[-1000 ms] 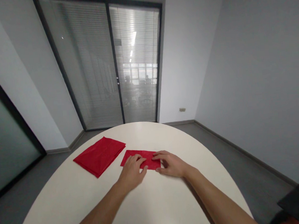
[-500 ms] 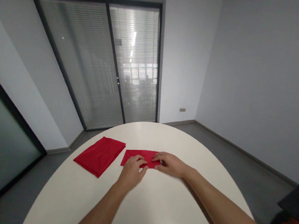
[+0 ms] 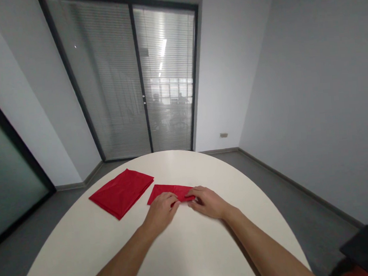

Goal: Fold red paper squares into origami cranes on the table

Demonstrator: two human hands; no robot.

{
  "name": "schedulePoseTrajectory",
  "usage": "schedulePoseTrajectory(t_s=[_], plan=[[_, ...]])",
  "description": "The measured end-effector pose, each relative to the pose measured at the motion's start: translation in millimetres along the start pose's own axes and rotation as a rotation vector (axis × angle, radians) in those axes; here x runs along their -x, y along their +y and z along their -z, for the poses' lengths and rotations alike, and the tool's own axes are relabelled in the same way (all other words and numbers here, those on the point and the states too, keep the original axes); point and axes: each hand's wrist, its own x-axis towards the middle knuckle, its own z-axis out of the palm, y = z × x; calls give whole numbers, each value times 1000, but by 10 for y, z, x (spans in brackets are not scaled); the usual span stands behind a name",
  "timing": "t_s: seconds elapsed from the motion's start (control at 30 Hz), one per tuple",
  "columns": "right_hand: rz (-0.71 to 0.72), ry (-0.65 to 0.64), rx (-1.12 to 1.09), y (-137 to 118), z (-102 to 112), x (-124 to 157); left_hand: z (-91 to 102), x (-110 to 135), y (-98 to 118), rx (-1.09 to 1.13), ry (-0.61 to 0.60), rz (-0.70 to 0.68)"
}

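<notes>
One oblong red piece (image 3: 181,191) and one larger red piece (image 3: 123,194) – two in all – are carried by a single pale, round worktop (image 3: 192,248). The oblong piece is laid just beyond two bare hands, its near edge reached from both sides. That edge is pinched between thumb and fingers by the left hand (image 3: 161,210) and, to the right of it, by the right hand (image 3: 208,202); a small gap is left between the two. The left end of the piece is left uncovered, while its right end is partly hidden by the right hand. The larger piece, seen in layers along its edge, is set to the left, untouched, near the oblong one.
</notes>
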Motion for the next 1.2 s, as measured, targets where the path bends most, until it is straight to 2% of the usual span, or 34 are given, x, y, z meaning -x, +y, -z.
schedulePoseTrajectory(t_s=[0.23,0.47,0.67,0.9,1.07,1.2], plan=[[-106,56,84,6,-29,-29,15,-1,21,-11,7,65],[-171,133,-39,42,-107,-28,-35,9,-6,41,36,138],[-168,190,-129,104,-227,-51,-49,17,-15,24,50,147],[-31,233,-111,124,-249,-80,-65,15,-21,42,79,116],[-46,230,-110,117,-248,-86,-47,9,4,-11,51,139],[-51,231,-109,107,-229,-88,-68,-1,-6,-36,74,157]])
